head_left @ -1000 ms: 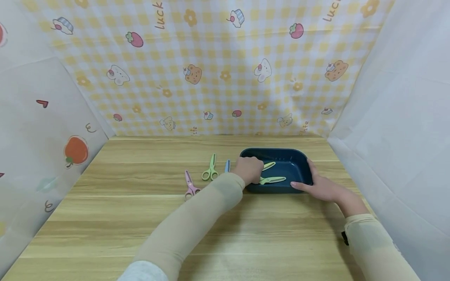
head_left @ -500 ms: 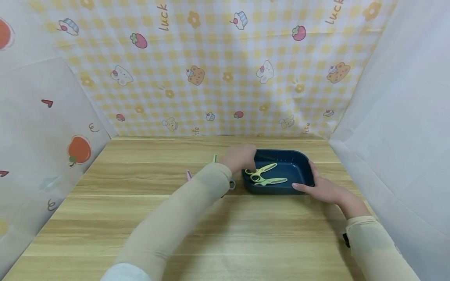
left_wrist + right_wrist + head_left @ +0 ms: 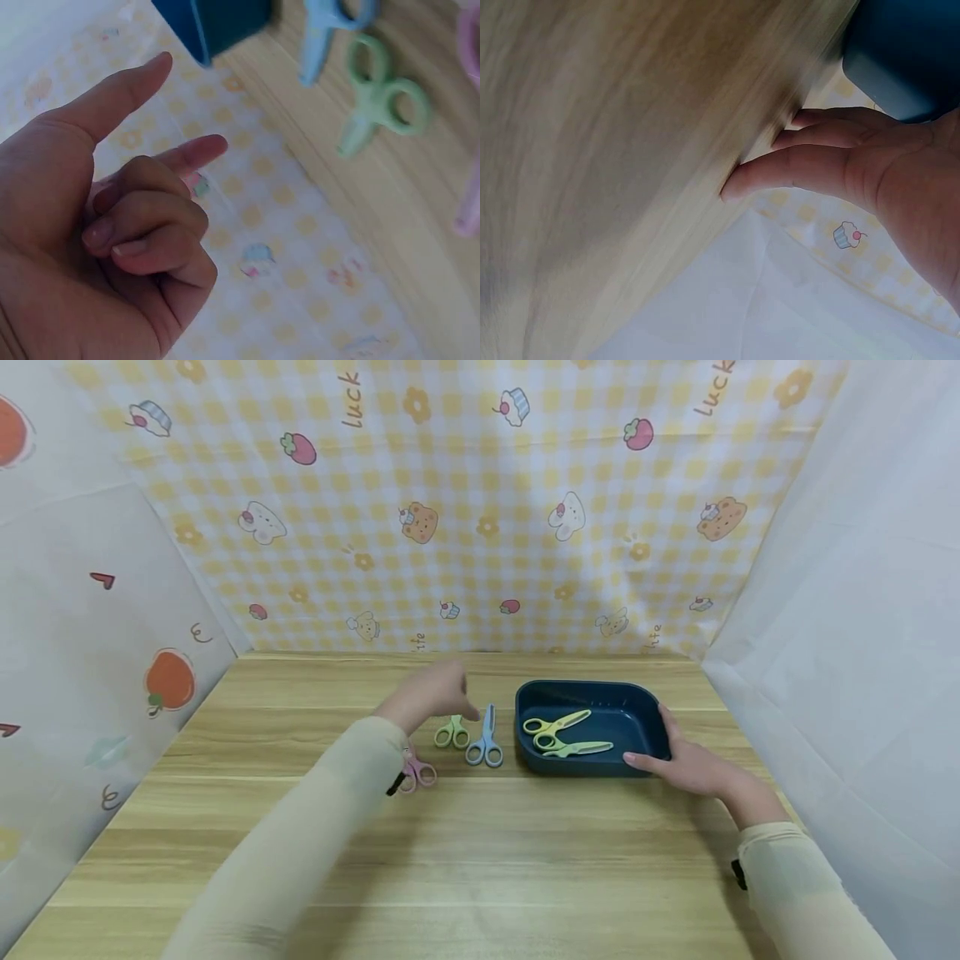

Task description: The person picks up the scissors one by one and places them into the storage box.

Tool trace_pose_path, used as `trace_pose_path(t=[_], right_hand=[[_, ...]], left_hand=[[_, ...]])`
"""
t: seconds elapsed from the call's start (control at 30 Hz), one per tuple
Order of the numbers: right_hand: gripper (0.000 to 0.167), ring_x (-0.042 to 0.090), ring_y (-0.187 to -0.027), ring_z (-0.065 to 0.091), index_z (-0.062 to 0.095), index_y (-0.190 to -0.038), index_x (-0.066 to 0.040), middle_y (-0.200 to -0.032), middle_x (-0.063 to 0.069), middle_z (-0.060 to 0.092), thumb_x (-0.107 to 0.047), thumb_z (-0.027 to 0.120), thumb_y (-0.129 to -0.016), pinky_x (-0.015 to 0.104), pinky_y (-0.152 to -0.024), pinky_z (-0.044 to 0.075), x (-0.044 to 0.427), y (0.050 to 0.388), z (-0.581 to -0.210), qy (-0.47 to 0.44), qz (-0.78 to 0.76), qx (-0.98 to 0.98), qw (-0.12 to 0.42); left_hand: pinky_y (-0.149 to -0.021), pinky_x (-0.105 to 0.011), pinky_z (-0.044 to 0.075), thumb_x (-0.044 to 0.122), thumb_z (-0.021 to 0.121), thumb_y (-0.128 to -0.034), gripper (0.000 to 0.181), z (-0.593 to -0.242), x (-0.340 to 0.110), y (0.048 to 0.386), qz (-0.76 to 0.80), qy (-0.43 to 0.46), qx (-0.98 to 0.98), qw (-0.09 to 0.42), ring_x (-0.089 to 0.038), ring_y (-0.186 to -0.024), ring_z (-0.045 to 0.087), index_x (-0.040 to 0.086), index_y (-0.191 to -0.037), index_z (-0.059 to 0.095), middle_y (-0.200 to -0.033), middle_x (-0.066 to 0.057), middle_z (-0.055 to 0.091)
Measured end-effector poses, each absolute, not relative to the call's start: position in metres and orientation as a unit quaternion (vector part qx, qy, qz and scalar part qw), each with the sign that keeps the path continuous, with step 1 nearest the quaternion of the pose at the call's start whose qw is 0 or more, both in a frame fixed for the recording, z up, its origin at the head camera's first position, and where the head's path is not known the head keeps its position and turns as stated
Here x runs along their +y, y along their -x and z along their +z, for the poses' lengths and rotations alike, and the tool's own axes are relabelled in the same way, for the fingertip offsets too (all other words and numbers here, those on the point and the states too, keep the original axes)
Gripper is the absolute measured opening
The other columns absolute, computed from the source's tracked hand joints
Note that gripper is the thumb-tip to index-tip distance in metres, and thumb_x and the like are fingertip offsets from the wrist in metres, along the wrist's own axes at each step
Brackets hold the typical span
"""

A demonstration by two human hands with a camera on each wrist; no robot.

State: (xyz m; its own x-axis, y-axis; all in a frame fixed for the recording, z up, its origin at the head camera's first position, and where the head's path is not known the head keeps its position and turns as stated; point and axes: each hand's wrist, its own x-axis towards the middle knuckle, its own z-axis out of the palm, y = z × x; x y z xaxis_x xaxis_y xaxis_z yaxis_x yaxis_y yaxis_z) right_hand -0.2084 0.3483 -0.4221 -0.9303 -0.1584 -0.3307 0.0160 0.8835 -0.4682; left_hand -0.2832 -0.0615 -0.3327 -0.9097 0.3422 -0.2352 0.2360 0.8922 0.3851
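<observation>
Gaping empty, the left hand (image 3: 433, 690) overhangs green scissors (image 3: 372, 97), likely light, stiff, best gripped by their handles (image 3: 423, 107); the right hand (image 3: 693, 761) loosely touches the tray (image 3: 573, 767).

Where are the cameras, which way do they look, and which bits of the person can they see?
Head: on the person's head, looking forward and down at the table and blue tub; left hand, right hand and sleeves show.
Left wrist: looks past the left hand toward the blue scissors and checked cloth; only that hand shows.
Right wrist: looks along the right hand at table and tub; only that hand shows.
Shared: head and left wrist both see the blue scissors.
</observation>
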Motion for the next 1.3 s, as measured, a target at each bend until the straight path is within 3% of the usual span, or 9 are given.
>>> trace_pose_path(t=[0.3,0.6,0.67,0.77,0.87,0.9,1.07,1.1,1.3], right_hand=[[0.126,0.065,-0.143,0.042,-0.029,-0.164,-0.006,-0.160,0.051,0.024,-0.074,0.055,-0.099,0.075,-0.114,0.038,0.350,0.209,-0.423,0.038,-0.240,0.953,0.180],[0.126,0.066,-0.145,0.039,-0.029,-0.163,-0.004,-0.163,0.050,0.019,-0.073,0.055,-0.099,0.075,-0.116,0.035,0.349,0.207,-0.421,0.039,-0.239,0.954,0.178],[0.126,0.066,-0.145,0.039,-0.029,-0.163,-0.004,-0.162,0.050,0.019,-0.073,0.055,-0.099,0.075,-0.116,0.035,0.348,0.207,-0.420,0.039,-0.240,0.953,0.178],[0.125,0.066,-0.145,0.038,-0.029,-0.163,-0.004,-0.163,0.050,0.017,-0.073,0.054,-0.099,0.075,-0.116,0.035,0.347,0.206,-0.420,0.040,-0.240,0.953,0.180],[0.125,0.067,-0.145,0.038,-0.030,-0.163,-0.005,-0.163,0.050,0.017,-0.073,0.053,-0.100,0.076,-0.116,0.035,0.347,0.206,-0.421,0.038,-0.240,0.953,0.180],[0.125,0.067,-0.145,0.038,-0.030,-0.163,-0.005,-0.163,0.050,0.017,-0.073,0.053,-0.100,0.076,-0.116,0.035,0.348,0.205,-0.421,0.037,-0.240,0.953,0.180],[0.125,0.067,-0.145,0.038,-0.030,-0.163,-0.006,-0.163,0.050,0.018,-0.074,0.053,-0.099,0.076,-0.116,0.035,0.349,0.206,-0.421,0.036,-0.240,0.953,0.180],[0.125,0.067,-0.145,0.038,-0.030,-0.163,-0.006,-0.163,0.050,0.018,-0.074,0.053,-0.099,0.076,-0.116,0.035,0.349,0.206,-0.421,0.037,-0.239,0.953,0.180],[0.125,0.067,-0.146,0.036,-0.030,-0.163,-0.006,-0.164,0.049,0.014,-0.073,0.054,-0.099,0.076,-0.116,0.034,0.349,0.207,-0.422,0.040,-0.244,0.952,0.180]], left_hand=[[-0.066,-0.037,0.050,0.038,0.087,-0.0864,0.034,-0.368,-0.105,0.248,0.120,-0.084,0.978,0.151,-0.019,-0.071,0.058,0.014,-0.078,0.065,-0.078,-0.001,0.064],[-0.059,-0.039,0.049,0.051,0.084,-0.0873,0.045,-0.393,-0.108,0.220,0.032,-0.075,0.991,0.106,-0.015,-0.058,0.058,0.017,-0.061,0.071,-0.058,0.003,0.068],[-0.061,-0.040,0.049,0.052,0.084,-0.0871,0.044,-0.397,-0.108,0.216,0.021,-0.073,0.992,0.103,-0.017,-0.062,0.057,0.015,-0.066,0.072,-0.070,0.000,0.073],[-0.062,-0.042,0.049,0.045,0.084,-0.0897,0.038,-0.402,-0.111,0.212,0.007,-0.078,0.993,0.088,-0.019,-0.066,0.055,0.008,-0.096,0.080,-0.094,-0.009,0.077],[-0.058,-0.040,0.048,0.030,0.080,-0.0935,0.049,-0.407,-0.117,0.212,0.006,-0.083,0.994,0.076,-0.019,-0.065,0.051,0.008,-0.135,0.071,-0.093,-0.012,0.075],[-0.057,-0.039,0.047,0.024,0.079,-0.0928,0.047,-0.408,-0.120,0.213,0.011,-0.083,0.994,0.072,-0.019,-0.064,0.051,0.007,-0.136,0.071,-0.088,-0.012,0.074],[-0.058,-0.044,0.051,0.015,0.070,-0.0888,0.006,-0.414,-0.143,0.220,0.044,-0.065,0.995,0.061,-0.022,-0.065,0.056,0.009,-0.089,0.071,-0.075,-0.007,0.065],[-0.059,-0.046,0.052,0.017,0.071,-0.0889,0.013,-0.414,-0.148,0.221,0.048,-0.058,0.996,0.057,-0.023,-0.066,0.057,0.012,-0.078,0.065,-0.076,-0.007,0.066],[-0.058,-0.045,0.050,0.024,0.070,-0.0931,0.028,-0.417,-0.181,0.227,0.053,-0.023,0.997,0.059,-0.023,-0.065,0.055,0.014,-0.070,0.057,-0.074,-0.007,0.063]])
